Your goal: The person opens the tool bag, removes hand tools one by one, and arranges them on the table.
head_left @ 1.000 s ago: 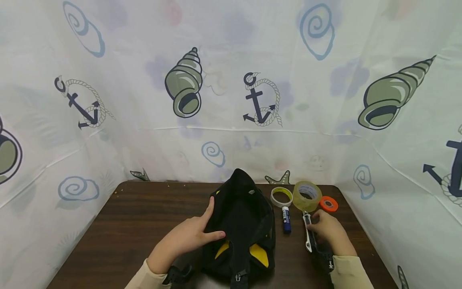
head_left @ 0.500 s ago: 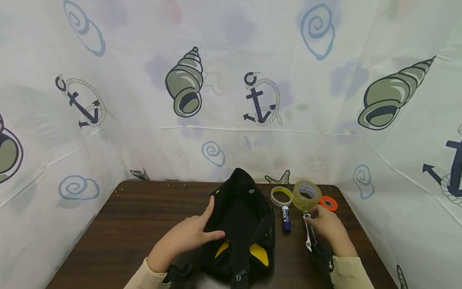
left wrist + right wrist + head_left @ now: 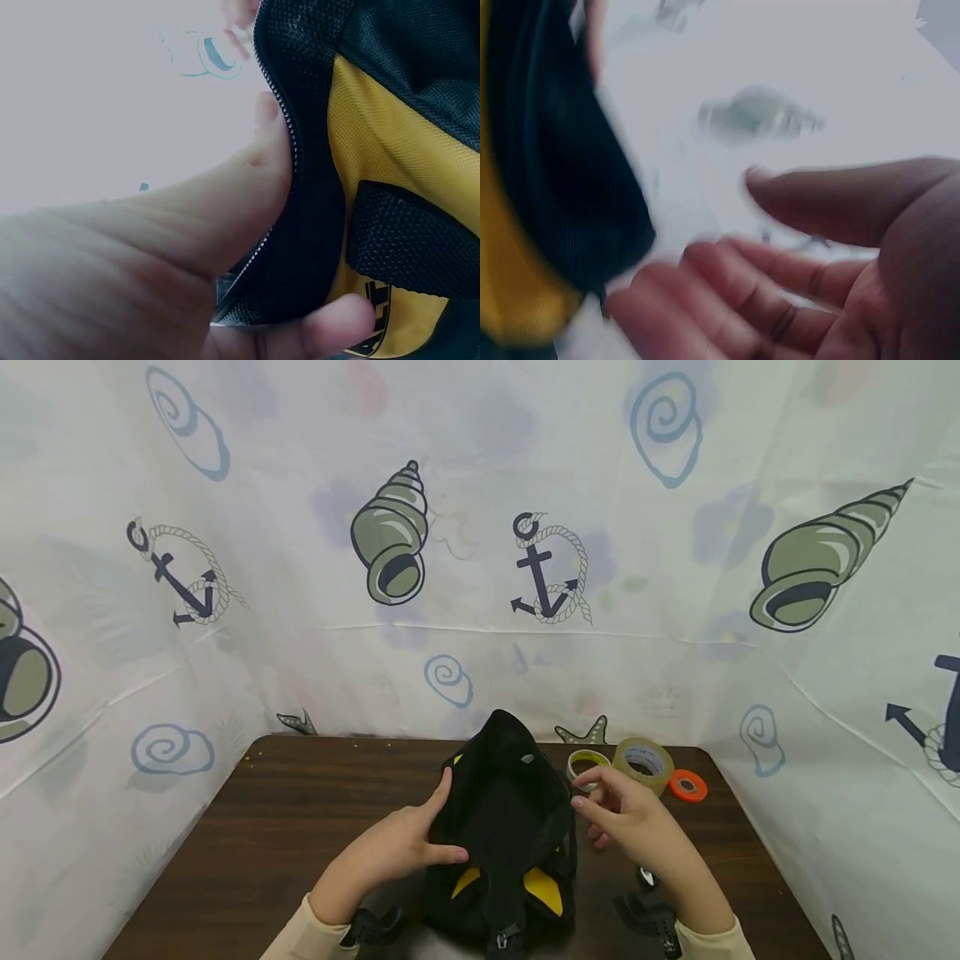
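Note:
A black and yellow zippered bag (image 3: 498,827) stands with its mouth open in the middle of the table. My left hand (image 3: 397,852) holds its left edge, thumb and fingers spread along the rim; the left wrist view shows the zipper (image 3: 289,127) running past the hand (image 3: 172,225). Beside the bag's right edge, my right hand (image 3: 626,814) hovers with loosely bent fingers. In the right wrist view nothing sits between the thumb and fingers of that hand (image 3: 810,255). Under the right forearm, only the pale tip of a utility knife (image 3: 647,877) shows. The glue stick is out of sight.
Behind the right hand lie a white tape roll (image 3: 577,762), a wide clear packing tape roll (image 3: 643,760) and an orange tape roll (image 3: 687,786). The brown table (image 3: 322,777) backs onto a patterned white curtain (image 3: 480,568).
My right hand has left the utility knife and moved left to the bag's right side, now covering where the glue stick lay. The left hand keeps its hold on the bag.

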{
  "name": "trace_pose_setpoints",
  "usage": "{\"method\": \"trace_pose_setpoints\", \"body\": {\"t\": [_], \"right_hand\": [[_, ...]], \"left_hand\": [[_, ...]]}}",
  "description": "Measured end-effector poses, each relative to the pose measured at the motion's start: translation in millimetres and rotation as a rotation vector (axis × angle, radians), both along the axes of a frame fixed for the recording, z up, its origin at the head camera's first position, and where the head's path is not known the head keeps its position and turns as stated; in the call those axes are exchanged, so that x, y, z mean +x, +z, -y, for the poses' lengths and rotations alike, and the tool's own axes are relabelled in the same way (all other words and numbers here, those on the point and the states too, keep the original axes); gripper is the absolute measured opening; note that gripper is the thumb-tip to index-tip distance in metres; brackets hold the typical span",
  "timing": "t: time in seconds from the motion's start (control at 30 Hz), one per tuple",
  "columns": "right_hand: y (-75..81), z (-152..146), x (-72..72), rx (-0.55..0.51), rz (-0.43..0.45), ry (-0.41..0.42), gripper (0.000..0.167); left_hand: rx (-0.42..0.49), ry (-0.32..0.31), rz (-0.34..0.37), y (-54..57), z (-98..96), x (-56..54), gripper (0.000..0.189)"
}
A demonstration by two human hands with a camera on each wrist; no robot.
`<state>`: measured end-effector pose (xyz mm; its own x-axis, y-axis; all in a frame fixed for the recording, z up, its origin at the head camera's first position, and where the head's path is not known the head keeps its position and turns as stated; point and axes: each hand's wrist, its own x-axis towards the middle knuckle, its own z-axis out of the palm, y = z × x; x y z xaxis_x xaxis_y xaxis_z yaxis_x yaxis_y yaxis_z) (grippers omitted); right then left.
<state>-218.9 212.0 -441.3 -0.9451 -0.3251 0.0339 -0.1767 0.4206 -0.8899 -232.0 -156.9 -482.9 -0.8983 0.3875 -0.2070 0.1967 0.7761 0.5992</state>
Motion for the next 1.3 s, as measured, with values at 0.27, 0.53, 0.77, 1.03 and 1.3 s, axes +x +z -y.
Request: {"method": "trace_pose_setpoints", "body": {"t": [0.27, 0.53, 0.77, 1.03, 1.3], "right_hand": [[8.4, 63, -5.9, -0.188, 0.061, 0.289, 0.035], [-1.1, 120, -30.4, -0.063, 0.231, 0.208, 0.025], [-13.7, 143, -54.2, 0.089, 0.304, 0.184, 0.022], [-36.8, 161, -78.2, 0.404, 0.279, 0.289, 0.019], [-70.2, 166, -87.6, 0.546, 0.328, 0.408, 0.028]], "left_hand": [[0.016, -0.018, -0.009, 0.1, 5.4, -2.7, 0.127], [0.059, -0.06, -0.033, 2.4, 9.3, -6.7, 0.127], [0.066, -0.066, -0.01, 5.7, 12.2, -6.7, 0.127], [0.071, -0.064, 0.013, 6.3, 17.3, -9.9, 0.126], [0.05, -0.05, 0.012, 6.7, 15.1, -9.1, 0.125]]}}
